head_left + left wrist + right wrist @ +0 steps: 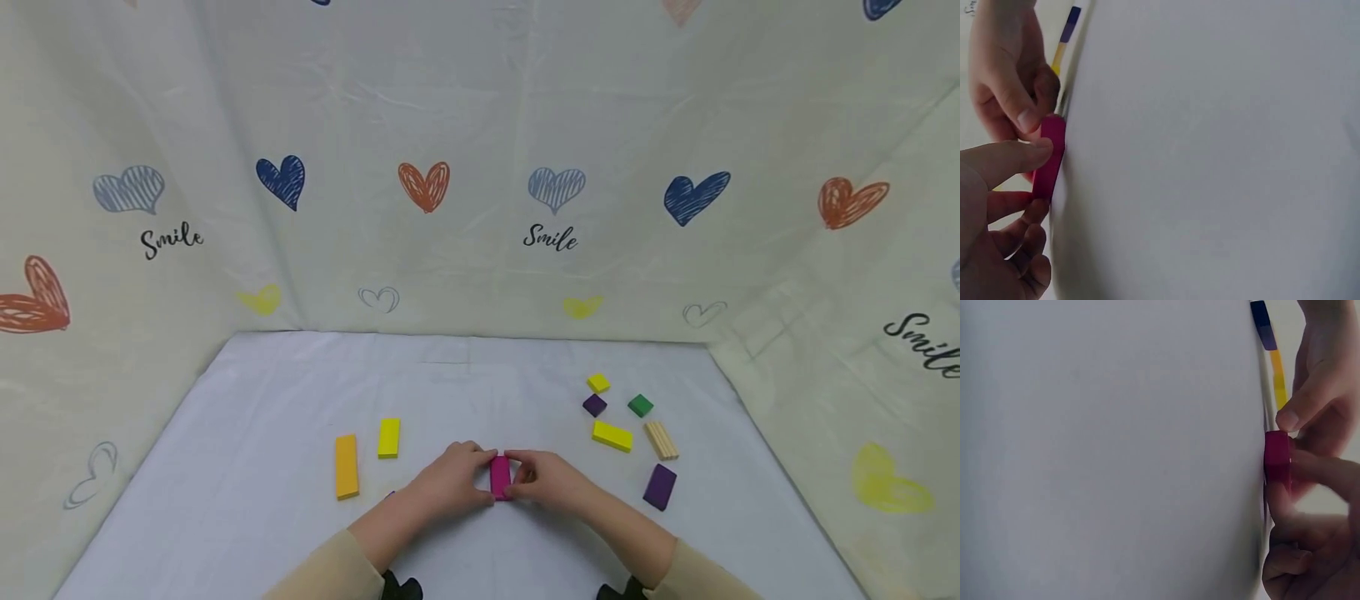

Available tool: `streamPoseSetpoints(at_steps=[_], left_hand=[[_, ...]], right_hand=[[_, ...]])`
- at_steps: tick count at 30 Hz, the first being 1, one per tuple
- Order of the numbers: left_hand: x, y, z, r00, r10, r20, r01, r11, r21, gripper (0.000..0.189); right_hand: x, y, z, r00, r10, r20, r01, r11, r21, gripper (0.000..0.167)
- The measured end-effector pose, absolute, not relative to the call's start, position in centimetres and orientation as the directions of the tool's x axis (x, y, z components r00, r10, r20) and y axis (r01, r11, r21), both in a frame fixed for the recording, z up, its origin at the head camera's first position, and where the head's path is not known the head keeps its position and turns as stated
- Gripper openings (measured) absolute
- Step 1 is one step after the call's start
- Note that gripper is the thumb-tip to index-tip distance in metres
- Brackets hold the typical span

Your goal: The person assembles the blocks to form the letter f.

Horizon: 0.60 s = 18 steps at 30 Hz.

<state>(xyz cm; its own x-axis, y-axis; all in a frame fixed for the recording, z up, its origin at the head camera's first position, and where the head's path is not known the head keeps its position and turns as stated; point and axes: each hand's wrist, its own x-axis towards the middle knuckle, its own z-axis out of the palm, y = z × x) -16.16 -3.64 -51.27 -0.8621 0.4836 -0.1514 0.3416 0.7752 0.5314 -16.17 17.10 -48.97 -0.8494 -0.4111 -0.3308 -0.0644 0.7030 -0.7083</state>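
A magenta rectangular block [500,477] stands on the white cloth near the front middle, between both hands. From its left side my left hand [454,481] pinches it, index finger at the far end and thumb at the near end. My right hand [553,482] holds the same block from the right, thumb near the front corner, index finger at the far corner, other fingers curled in. In the left wrist view, the left thumb [1038,149] lies across the face of the magenta block [1054,131]. The right wrist view shows the block [1277,453] between the two hands' fingers.
Left of the hands lie an orange block [347,467] and a yellow block [388,438]. To the right are a purple block [660,487], a ridged wooden block [662,440], a yellow bar [612,436], and small green [641,406], dark purple [595,405] and yellow [598,383] pieces.
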Motion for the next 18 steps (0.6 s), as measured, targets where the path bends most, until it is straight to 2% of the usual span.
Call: streamPoseSetpoints(at_steps=[11,18], left_hand=[[-15.81,-4.64,-50.97,-0.863,0.472,-0.182,0.295,0.762,0.576,0.069],[-15.81,-4.69,-50.86,-0.861,0.473,-0.185,0.289,0.756,0.587,0.069]], right_hand=[[-15.96,16.61,-48.52,-0.842,-0.432,-0.323,-0.114,0.727,-0.677,0.067],[-15.9,17.12,-48.56,-0.84,-0.469,-0.272,-0.201,0.736,-0.646,0.069]])
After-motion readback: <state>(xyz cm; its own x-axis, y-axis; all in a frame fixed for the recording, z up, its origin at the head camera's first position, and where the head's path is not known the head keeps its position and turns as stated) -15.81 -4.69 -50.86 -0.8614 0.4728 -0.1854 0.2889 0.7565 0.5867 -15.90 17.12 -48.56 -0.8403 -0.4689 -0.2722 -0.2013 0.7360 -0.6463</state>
